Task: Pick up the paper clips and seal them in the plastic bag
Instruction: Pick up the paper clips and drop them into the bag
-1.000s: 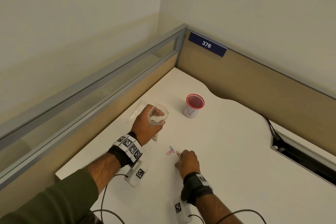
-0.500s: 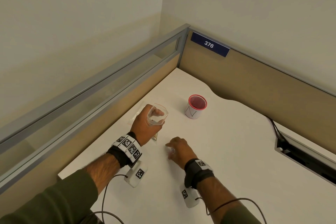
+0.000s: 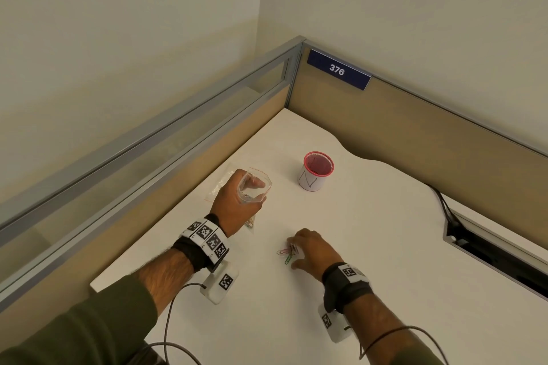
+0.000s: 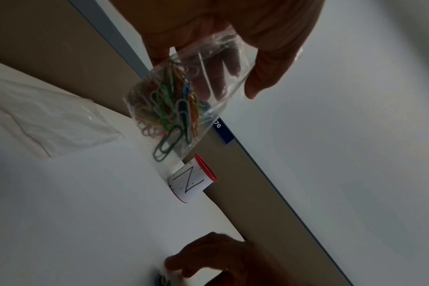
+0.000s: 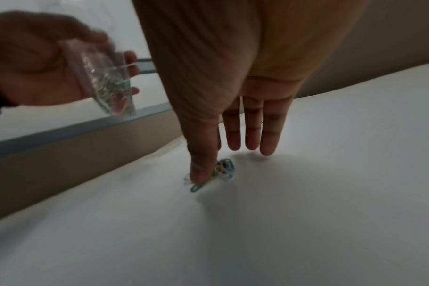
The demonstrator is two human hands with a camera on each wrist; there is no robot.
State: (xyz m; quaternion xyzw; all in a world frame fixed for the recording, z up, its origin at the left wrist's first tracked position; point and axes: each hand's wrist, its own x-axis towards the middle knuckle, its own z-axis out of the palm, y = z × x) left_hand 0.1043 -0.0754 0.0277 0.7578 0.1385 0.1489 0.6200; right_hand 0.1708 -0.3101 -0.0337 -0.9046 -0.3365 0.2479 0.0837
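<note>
Head view: white desk [image 3: 385, 246] in a cubicle corner, partition walls on the far and left sides, cable slot [image 3: 489, 249] at the right edge. Left hand [image 3: 237, 201] held above the desk near the left partition, fingers curled round the mouth of the plastic bag [image 3: 254, 187], propping it open. Left wrist view shows the bag bottom [image 4: 164, 108] already packed with coloured paper clips, so most of the job looks done. Right hand [image 3: 311, 252] low on the desk nearer the person, well apart from the bag. A second ago it sat curled beside two loose clips, half a second ago it covered them, now the fingers have spread and a small cluster of loose clips [image 3: 287, 252] shows at its fingertips. Right wrist view: thumb [image 5: 201, 170] presses on the clips, other fingers straight, nothing pinched or lifted yet. Judgement: raking the leftovers together before a pinch; after that comes the carry to the bag mouth and then the seal, still undone. Red-rimmed cup [image 3: 315, 170] stands beyond, clear of the line between right hand and bag. Spare flat bag [image 4: 44, 116] lies by the left partition behind the left hand. Open desk all round the right hand, path to the bag short and free
</note>
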